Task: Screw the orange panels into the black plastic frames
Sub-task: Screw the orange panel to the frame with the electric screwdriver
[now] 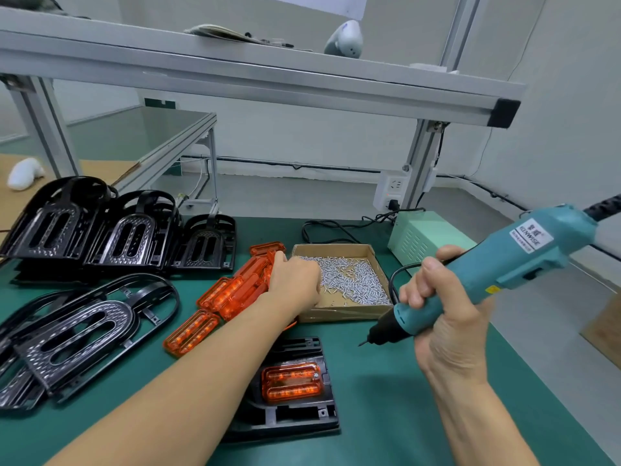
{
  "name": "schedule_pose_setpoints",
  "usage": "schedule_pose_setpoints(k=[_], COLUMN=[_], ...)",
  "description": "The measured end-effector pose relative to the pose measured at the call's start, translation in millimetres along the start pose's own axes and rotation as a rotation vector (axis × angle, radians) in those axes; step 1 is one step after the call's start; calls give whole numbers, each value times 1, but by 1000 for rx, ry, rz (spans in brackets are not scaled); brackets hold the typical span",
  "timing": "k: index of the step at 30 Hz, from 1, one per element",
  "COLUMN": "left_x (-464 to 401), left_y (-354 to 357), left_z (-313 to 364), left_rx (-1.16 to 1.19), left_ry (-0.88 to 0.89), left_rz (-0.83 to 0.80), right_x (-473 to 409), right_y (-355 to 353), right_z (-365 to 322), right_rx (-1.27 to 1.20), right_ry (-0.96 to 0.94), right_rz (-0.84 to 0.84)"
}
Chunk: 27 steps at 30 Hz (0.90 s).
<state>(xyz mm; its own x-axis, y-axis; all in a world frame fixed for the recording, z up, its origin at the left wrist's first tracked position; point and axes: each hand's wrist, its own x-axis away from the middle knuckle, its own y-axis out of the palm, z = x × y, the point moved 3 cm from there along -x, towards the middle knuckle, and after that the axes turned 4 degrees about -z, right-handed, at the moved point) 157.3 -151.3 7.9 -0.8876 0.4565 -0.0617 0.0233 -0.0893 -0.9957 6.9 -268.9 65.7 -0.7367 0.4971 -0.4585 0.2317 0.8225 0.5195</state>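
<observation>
**Hands at the screw box, driver raised**

Both hands were busy over the green counter [386,398]. My left hand [295,280] reached forward to the near left corner of the cardboard box [336,312] of small silver screws [353,280], its back turned to the camera and the fingers curled down over the box's edge; I could not tell whether they pinched a screw. My right hand [440,307] was wrapped tightly round the grip of the teal electric screwdriver [504,274]. Its long axis ran on a slant, with the cabled end up and to the right and the bit pointing down and to the left, hanging above the counter and touching nothing.

Near the front edge, under my left forearm, lay one black plastic frame [295,418] flat on the counter with an orange panel [291,381] seated in it. The panel's long axis ran left to right, and a screw head showed at its upper right corner. Loose orange panels [235,290] lay in a heap just left of the box, mostly slanting from lower left to upper right, and one more [191,332] lay apart, nearer me, on the same slant. Empty black frames [74,338] were piled flat at the left, and others [117,227] stood propped in a row behind them. A pale green power unit [420,237] sat behind the box.
</observation>
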Motion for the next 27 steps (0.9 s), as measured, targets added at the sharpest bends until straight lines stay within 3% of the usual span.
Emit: schedule_pose_setpoints(k=[6,8,10,13,18,22,27], left_x=[2,12,33,76,132,156,169], left_y=[-3,-13,-24,-30,-21,-20,-24], left_z=[3,4,4,-1,-12,-15,-17], left_rx=[6,290,745,1322,1852,1957,1929], left_ry=[63,92,110,146,-28,-74,-83], left_rz=[-6,68,97,15,-119,-94,-60], right_x=[1,0,-1,-1,4,11,19], right_y=[0,-1,0,4,24,42,56], right_z=[-4,-7,-12,-19,-27,-31,-29], right_rx=[-1,-6,-21,-95,-246,-295,-322], right_ry=[3,-5,-12,-14,7,14,48], right_rz=[16,22,31,40,28,-8,-38])
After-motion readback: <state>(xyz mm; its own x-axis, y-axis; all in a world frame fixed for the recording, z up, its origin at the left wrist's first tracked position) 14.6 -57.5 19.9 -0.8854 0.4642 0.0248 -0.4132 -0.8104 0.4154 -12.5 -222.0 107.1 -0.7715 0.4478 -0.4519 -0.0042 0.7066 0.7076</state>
